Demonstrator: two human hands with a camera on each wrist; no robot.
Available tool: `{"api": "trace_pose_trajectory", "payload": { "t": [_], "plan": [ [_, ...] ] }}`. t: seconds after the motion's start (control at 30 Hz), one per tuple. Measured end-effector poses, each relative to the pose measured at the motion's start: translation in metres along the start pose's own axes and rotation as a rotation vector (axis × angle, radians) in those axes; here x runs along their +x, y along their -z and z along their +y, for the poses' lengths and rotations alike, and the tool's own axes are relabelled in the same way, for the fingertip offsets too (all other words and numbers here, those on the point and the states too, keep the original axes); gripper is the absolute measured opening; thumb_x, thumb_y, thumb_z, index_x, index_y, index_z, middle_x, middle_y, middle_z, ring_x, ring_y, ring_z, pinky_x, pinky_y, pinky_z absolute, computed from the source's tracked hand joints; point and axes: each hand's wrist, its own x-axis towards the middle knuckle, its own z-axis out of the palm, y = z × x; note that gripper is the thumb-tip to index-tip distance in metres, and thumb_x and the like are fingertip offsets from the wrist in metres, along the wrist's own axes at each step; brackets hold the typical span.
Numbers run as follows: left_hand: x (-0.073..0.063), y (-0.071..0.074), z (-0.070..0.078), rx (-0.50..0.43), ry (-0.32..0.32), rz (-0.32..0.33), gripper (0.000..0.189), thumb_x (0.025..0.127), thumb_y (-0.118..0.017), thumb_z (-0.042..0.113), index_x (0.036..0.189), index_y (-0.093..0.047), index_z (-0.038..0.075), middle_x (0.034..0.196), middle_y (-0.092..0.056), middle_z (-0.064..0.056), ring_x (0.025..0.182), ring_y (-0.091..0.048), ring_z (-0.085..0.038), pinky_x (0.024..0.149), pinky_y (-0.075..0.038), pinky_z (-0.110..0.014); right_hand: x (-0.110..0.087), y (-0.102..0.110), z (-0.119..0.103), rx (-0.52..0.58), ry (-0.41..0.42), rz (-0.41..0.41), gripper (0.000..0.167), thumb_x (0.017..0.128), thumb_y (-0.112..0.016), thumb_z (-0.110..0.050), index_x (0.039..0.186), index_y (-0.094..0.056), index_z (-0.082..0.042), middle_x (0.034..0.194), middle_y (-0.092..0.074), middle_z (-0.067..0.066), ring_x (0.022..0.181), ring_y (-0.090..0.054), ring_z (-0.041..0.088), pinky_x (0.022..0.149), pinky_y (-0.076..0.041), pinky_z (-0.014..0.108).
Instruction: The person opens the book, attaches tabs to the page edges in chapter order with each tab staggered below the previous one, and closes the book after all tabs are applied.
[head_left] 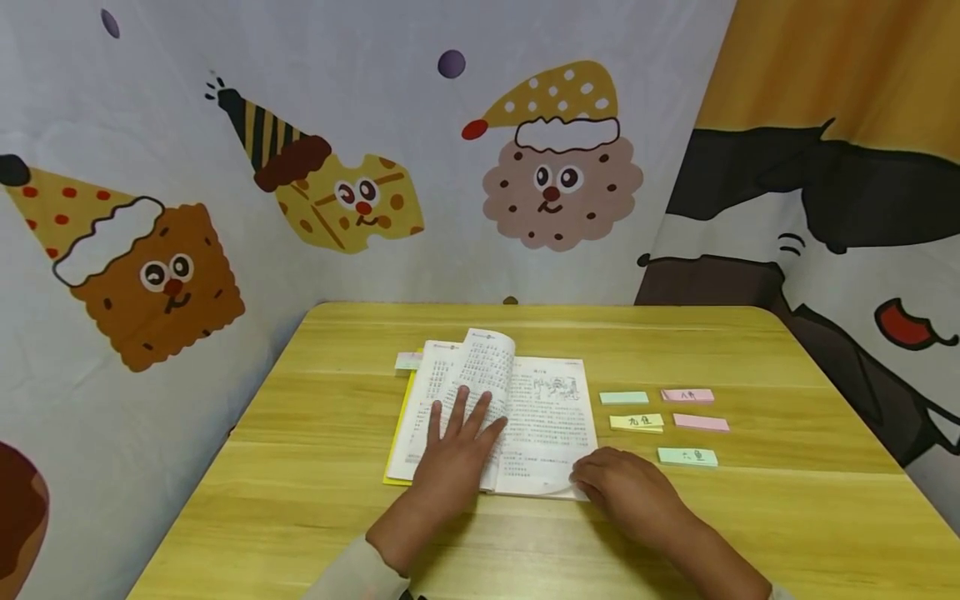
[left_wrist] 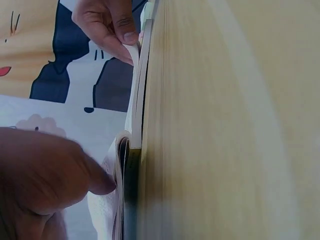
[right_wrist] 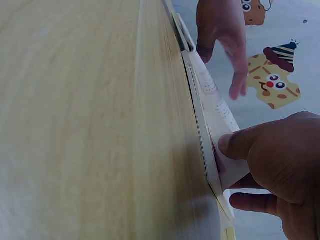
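An open book (head_left: 551, 425) with printed text and a small line drawing lies on the table, its yellow cover edge showing at the left. Spread over the left-hand pages is my left hand (head_left: 456, 454), fingers straight, pressing beside the fold. One left-hand leaf (head_left: 487, 354) curls up above these fingers. At the lower right corner of the book, my right hand (head_left: 630, 492) pinches a page corner between thumb and fingers. The right wrist view shows the thumb (right_wrist: 234, 146) on the lifted page (right_wrist: 227, 167).
Right of the book lie several small paper slips: green (head_left: 624, 398), pink (head_left: 687, 396), yellow (head_left: 636, 422), and a green one (head_left: 687, 457) with handwriting. A pale tab (head_left: 407, 361) sticks out at the book's upper left. The wooden table (head_left: 300, 450) meets a cartoon-printed cloth (head_left: 450, 275) behind.
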Motion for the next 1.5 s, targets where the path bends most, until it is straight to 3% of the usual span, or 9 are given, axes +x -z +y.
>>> {"api": "trace_pose_trajectory", "payload": {
  "t": [0.1, 0.2, 0.4, 0.6, 0.8, 1.0, 1.2, 1.5],
  "plan": [
    [-0.002, 0.0, 0.0, -0.024, -0.113, -0.062, 0.065, 0.095, -0.061, -0.006, 0.152, -0.051, 0.025, 0.166, -0.03, -0.003, 0.155, -0.017, -0.031, 0.121, -0.017, -0.057, 0.0, 0.001, -0.001, 0.005, -0.013, 0.0, 0.014, 0.083, -0.083, -0.01, 0.096, -0.08, -0.016, 0.101, -0.073, -0.007, 0.096, -0.068, 0.014, 0.084, -0.056, 0.036],
    [-0.003, 0.001, 0.0, -0.027, -0.153, -0.107, 0.056, 0.097, -0.056, -0.004, 0.147, -0.056, 0.022, 0.162, -0.038, -0.001, 0.151, -0.03, -0.029, 0.118, -0.028, -0.05, 0.0, 0.001, -0.001, 0.009, -0.027, -0.006, 0.015, 0.084, -0.083, -0.01, 0.097, -0.08, -0.016, 0.103, -0.073, -0.008, 0.098, -0.068, 0.014, 0.085, -0.056, 0.036],
    [-0.007, 0.005, 0.003, -0.039, -0.069, -0.135, 0.048, 0.096, -0.059, 0.001, 0.141, -0.062, 0.018, 0.155, -0.048, -0.006, 0.141, -0.046, -0.033, 0.106, -0.045, -0.052, 0.0, 0.001, -0.002, 0.026, -0.052, -0.021, 0.014, 0.084, -0.083, -0.01, 0.097, -0.08, -0.017, 0.103, -0.073, -0.008, 0.099, -0.068, 0.014, 0.084, -0.057, 0.037],
    [-0.007, 0.009, 0.006, -0.096, 0.012, -0.138, 0.051, 0.088, -0.068, 0.005, 0.138, -0.064, 0.016, 0.149, -0.053, -0.011, 0.134, -0.051, -0.035, 0.097, -0.051, -0.053, 0.001, 0.003, -0.002, 0.024, -0.053, -0.026, 0.013, 0.084, -0.083, -0.01, 0.095, -0.08, -0.017, 0.102, -0.073, -0.009, 0.098, -0.068, 0.014, 0.084, -0.057, 0.036],
    [-0.003, 0.011, 0.007, -0.139, 0.042, -0.15, 0.046, 0.096, -0.064, 0.033, 0.137, -0.063, 0.014, 0.148, -0.054, -0.011, 0.134, -0.051, -0.034, 0.096, -0.051, -0.052, 0.006, 0.004, -0.001, 0.008, -0.044, -0.013, 0.015, 0.083, -0.082, -0.007, 0.091, -0.078, -0.019, 0.094, -0.072, -0.014, 0.093, -0.068, 0.011, 0.078, -0.057, 0.034],
    [-0.004, 0.01, 0.008, -0.157, 0.049, -0.165, 0.071, 0.087, -0.069, 0.065, 0.136, -0.063, 0.013, 0.144, -0.055, -0.009, 0.13, -0.052, -0.032, 0.093, -0.051, -0.051, 0.008, 0.005, -0.003, -0.043, -0.016, 0.105, 0.017, 0.08, -0.086, -0.01, 0.089, -0.076, -0.02, 0.089, -0.071, -0.015, 0.087, -0.066, 0.009, 0.074, -0.056, 0.03],
    [-0.007, 0.008, 0.012, -0.126, 0.027, -0.132, 0.077, 0.081, -0.075, 0.066, 0.133, -0.064, 0.011, 0.14, -0.058, -0.01, 0.125, -0.055, -0.032, 0.088, -0.053, -0.049, 0.009, 0.005, -0.006, -0.078, 0.065, 0.273, 0.026, 0.072, -0.091, -0.008, 0.095, -0.079, -0.014, 0.096, -0.074, -0.007, 0.091, -0.066, 0.013, 0.079, -0.056, 0.031],
    [-0.005, 0.007, 0.011, -0.098, 0.017, -0.088, 0.073, 0.079, -0.076, 0.066, 0.126, -0.064, 0.011, 0.131, -0.059, -0.007, 0.119, -0.056, -0.031, 0.082, -0.053, -0.048, 0.018, 0.01, -0.011, -0.035, 0.126, 0.362, 0.029, 0.074, -0.087, -0.01, 0.101, -0.079, -0.013, 0.106, -0.074, -0.003, 0.105, -0.064, 0.021, 0.086, -0.055, 0.033]
  ]
}}
